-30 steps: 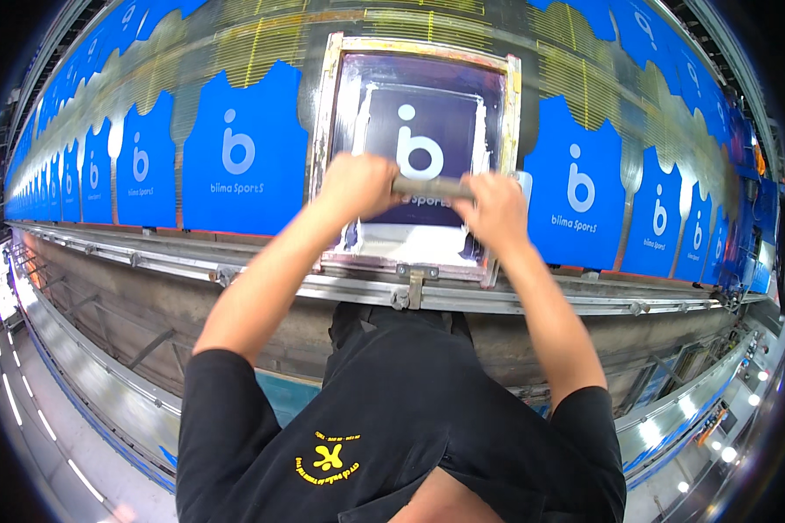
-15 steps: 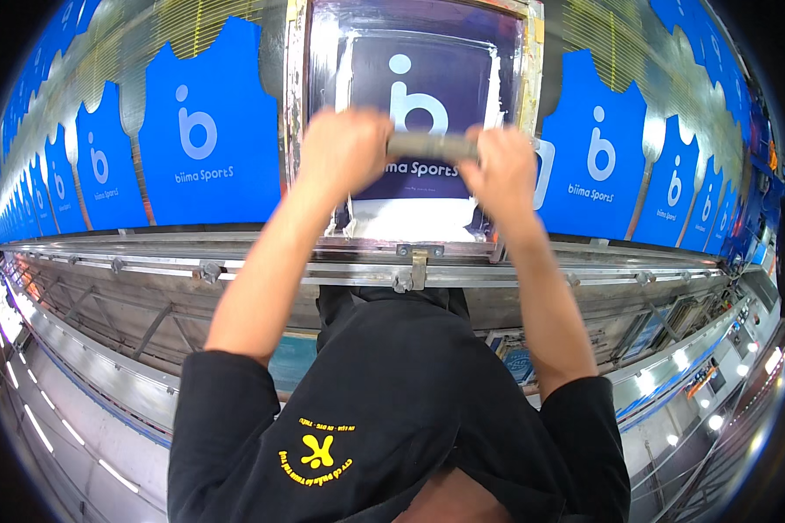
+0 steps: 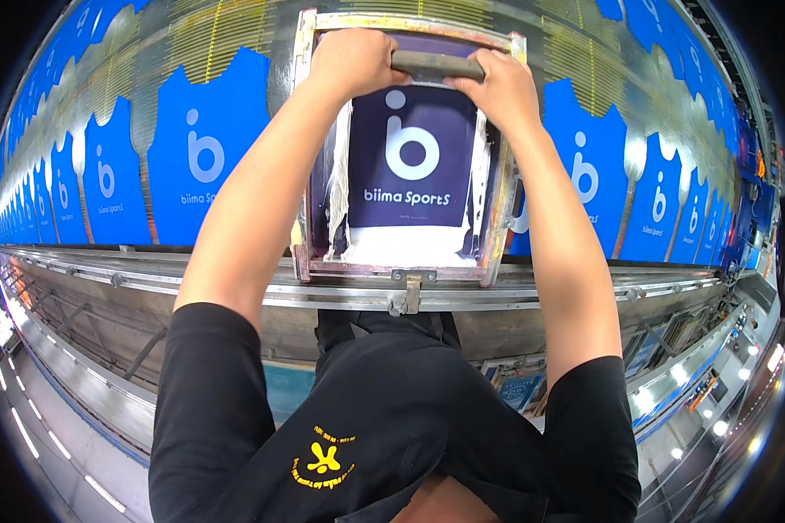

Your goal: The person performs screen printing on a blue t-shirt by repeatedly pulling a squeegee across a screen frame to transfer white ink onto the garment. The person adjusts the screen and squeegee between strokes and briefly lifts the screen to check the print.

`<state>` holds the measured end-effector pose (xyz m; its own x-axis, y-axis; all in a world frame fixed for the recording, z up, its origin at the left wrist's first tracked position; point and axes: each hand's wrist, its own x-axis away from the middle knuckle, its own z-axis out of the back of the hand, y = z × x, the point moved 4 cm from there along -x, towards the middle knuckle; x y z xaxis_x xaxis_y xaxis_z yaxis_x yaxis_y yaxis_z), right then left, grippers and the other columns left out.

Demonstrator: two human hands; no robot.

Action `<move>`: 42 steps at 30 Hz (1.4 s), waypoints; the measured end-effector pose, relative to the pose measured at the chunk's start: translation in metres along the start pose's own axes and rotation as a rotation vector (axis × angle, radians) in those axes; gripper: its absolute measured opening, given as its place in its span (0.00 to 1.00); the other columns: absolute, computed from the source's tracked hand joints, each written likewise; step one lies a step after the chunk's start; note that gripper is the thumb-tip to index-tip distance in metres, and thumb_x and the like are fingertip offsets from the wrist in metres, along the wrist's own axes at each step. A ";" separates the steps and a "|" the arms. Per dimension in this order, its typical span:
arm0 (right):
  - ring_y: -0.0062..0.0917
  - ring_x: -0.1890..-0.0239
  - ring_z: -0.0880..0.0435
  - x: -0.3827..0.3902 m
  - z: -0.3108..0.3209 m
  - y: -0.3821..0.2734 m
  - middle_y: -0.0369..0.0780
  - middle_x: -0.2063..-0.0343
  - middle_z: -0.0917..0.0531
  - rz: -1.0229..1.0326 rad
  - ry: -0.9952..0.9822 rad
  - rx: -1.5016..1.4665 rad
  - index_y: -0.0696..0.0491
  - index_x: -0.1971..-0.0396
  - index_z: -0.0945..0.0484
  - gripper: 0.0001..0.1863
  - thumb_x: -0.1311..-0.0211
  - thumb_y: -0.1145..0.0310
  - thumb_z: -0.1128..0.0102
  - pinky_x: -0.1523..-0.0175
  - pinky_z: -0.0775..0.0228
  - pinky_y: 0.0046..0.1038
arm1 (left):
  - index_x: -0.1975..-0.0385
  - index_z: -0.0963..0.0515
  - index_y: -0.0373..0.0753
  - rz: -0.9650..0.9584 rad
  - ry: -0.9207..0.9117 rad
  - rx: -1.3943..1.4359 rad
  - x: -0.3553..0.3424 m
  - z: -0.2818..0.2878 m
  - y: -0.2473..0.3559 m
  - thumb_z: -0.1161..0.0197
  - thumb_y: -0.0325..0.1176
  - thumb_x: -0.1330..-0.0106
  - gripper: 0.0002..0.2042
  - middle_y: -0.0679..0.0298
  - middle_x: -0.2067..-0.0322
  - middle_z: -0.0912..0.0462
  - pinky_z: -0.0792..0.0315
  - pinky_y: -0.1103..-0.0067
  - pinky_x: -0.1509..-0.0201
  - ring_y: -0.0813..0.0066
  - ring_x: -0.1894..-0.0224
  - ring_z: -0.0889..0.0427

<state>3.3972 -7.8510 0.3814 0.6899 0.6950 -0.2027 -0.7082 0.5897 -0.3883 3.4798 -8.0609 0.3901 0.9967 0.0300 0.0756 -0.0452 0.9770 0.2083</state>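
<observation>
A screen-printing squeegee lies crosswise near the far end of a framed printing screen. My left hand is closed round its left end, and my right hand grips its right end. Below the squeegee the dark mesh shows a pale round logo with lettering. White ink lies in a band along the screen's near end, with streaks up both sides. The squeegee's blade is mostly hidden under its handle and my fingers.
Blue cut fabric panels with the same logo lie in a row to the left, and more blue panels to the right. A metal rail with clamps runs along the table's near edge. A metal bracket joins the frame there.
Both hands have pushed the squeegee from the middle of the screen to its far end. The logo on the mesh is now uncovered. My arms are stretched further forward.
</observation>
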 end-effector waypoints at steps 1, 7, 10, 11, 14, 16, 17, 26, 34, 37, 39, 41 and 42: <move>0.45 0.58 0.14 0.000 -0.007 0.002 0.44 0.65 0.13 -0.062 -0.022 -0.029 0.57 0.62 0.16 0.26 0.47 0.49 0.19 0.53 0.23 0.43 | 0.68 0.13 0.48 0.014 -0.001 0.004 0.000 -0.006 -0.001 0.25 0.62 0.42 0.22 0.58 0.74 0.12 0.19 0.58 0.63 0.52 0.67 0.11; 0.39 0.64 0.17 0.137 -0.008 -0.045 0.40 0.70 0.15 0.073 -0.002 -0.044 0.52 0.68 0.16 0.22 0.51 0.52 0.17 0.58 0.28 0.40 | 0.73 0.16 0.45 -0.016 0.014 0.086 0.132 -0.040 0.049 0.20 0.53 0.45 0.18 0.61 0.75 0.14 0.19 0.64 0.65 0.55 0.70 0.12; 0.37 0.66 0.19 0.204 -0.001 -0.080 0.37 0.71 0.18 0.039 -0.028 -0.119 0.51 0.68 0.19 0.22 0.59 0.59 0.15 0.58 0.32 0.40 | 0.75 0.16 0.44 -0.055 -0.028 0.135 0.196 -0.041 0.077 0.20 0.49 0.45 0.16 0.61 0.76 0.15 0.19 0.62 0.65 0.57 0.70 0.11; 0.37 0.66 0.19 0.219 0.000 -0.088 0.38 0.71 0.18 0.016 -0.032 -0.139 0.51 0.69 0.19 0.21 0.58 0.59 0.15 0.58 0.32 0.40 | 0.75 0.16 0.44 -0.059 -0.048 0.153 0.210 -0.041 0.081 0.20 0.50 0.45 0.17 0.60 0.76 0.15 0.19 0.62 0.65 0.57 0.70 0.11; 0.41 0.66 0.18 0.231 -0.006 -0.099 0.41 0.72 0.18 -0.010 -0.101 -0.182 0.53 0.69 0.19 0.23 0.53 0.52 0.17 0.58 0.28 0.42 | 0.73 0.14 0.43 0.008 -0.219 0.153 0.225 -0.046 0.079 0.21 0.57 0.47 0.21 0.60 0.77 0.14 0.19 0.62 0.64 0.57 0.68 0.10; 0.44 0.65 0.16 0.222 -0.016 -0.094 0.43 0.72 0.17 -0.076 -0.246 -0.196 0.55 0.70 0.19 0.26 0.51 0.48 0.18 0.58 0.26 0.44 | 0.68 0.10 0.43 0.096 -0.408 0.141 0.219 -0.054 0.071 0.21 0.64 0.51 0.27 0.58 0.74 0.11 0.18 0.63 0.59 0.55 0.65 0.09; 0.46 0.63 0.15 0.214 -0.019 -0.091 0.45 0.70 0.15 -0.088 -0.321 -0.227 0.56 0.69 0.18 0.27 0.51 0.46 0.19 0.56 0.25 0.45 | 0.66 0.10 0.43 0.128 -0.478 0.180 0.213 -0.055 0.068 0.20 0.64 0.51 0.28 0.57 0.73 0.11 0.18 0.63 0.58 0.55 0.64 0.09; 0.30 0.58 0.12 0.176 0.032 0.016 0.44 0.62 0.09 -0.557 0.089 -0.521 0.57 0.57 0.12 0.26 0.31 0.45 0.30 0.50 0.22 0.34 | 0.56 0.09 0.44 0.021 -0.536 0.358 0.135 -0.006 0.053 0.19 0.60 0.51 0.29 0.53 0.65 0.09 0.18 0.61 0.52 0.51 0.57 0.10; 0.19 0.71 0.21 0.200 -0.007 0.072 0.35 0.69 0.17 -0.946 0.126 -0.653 0.55 0.47 0.16 0.21 0.24 0.53 0.33 0.64 0.28 0.24 | 0.57 0.11 0.47 -0.076 -0.150 0.147 0.012 0.019 0.004 0.24 0.53 0.41 0.20 0.56 0.65 0.09 0.18 0.58 0.53 0.52 0.56 0.10; 0.11 0.82 0.35 0.199 -0.006 0.060 0.27 0.79 0.31 -1.117 0.018 -0.820 0.54 0.45 0.18 0.20 0.23 0.54 0.34 0.78 0.44 0.19 | 0.54 0.12 0.47 -0.034 -0.173 0.189 0.002 0.010 -0.007 0.26 0.50 0.39 0.19 0.57 0.63 0.09 0.18 0.58 0.53 0.52 0.55 0.11; 0.10 0.82 0.37 0.192 0.005 0.050 0.26 0.80 0.32 -1.138 0.031 -0.879 0.54 0.45 0.18 0.20 0.23 0.53 0.34 0.78 0.45 0.19 | 0.51 0.13 0.49 -0.045 -0.120 0.226 0.010 0.005 -0.009 0.25 0.48 0.38 0.19 0.60 0.62 0.09 0.18 0.58 0.53 0.53 0.55 0.11; 0.09 0.83 0.36 0.185 0.017 0.041 0.26 0.80 0.30 -1.126 0.070 -0.880 0.54 0.47 0.17 0.19 0.23 0.54 0.33 0.79 0.47 0.20 | 0.50 0.13 0.50 -0.048 -0.113 0.265 0.030 -0.002 -0.007 0.25 0.47 0.38 0.18 0.61 0.62 0.09 0.19 0.58 0.52 0.53 0.55 0.11; 0.09 0.83 0.36 0.182 0.023 0.037 0.26 0.80 0.29 -1.118 0.090 -0.887 0.53 0.48 0.17 0.18 0.24 0.55 0.33 0.79 0.48 0.20 | 0.50 0.13 0.52 -0.061 -0.049 0.277 0.045 -0.004 -0.002 0.24 0.43 0.39 0.17 0.62 0.60 0.09 0.19 0.58 0.52 0.52 0.54 0.11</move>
<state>3.4933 -7.6933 0.3506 0.8435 -0.0034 0.5371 0.5082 0.3288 -0.7960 3.5251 -8.0612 0.3895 0.9940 -0.0443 0.1003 -0.0084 0.8814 0.4723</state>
